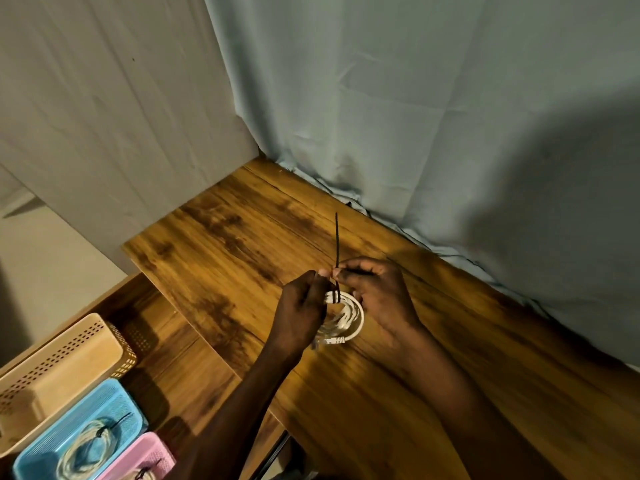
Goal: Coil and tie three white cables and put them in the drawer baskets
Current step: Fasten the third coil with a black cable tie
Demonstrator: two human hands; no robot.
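Nearest me, my right hand (375,292) pinches a thin black tie (336,244) — my left hand (301,306) grips the round white cable (346,315) on grained wood (225,244).

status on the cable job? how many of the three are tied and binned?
Done: one tied coil lies in the blue basket, and another coil with a black tie shows at the frame edge in the pink basket. In hand: the left hand and right hand pinch a black tie around the third white coil over the desk. Left: finish the tie and bin it; the beige basket looks empty.
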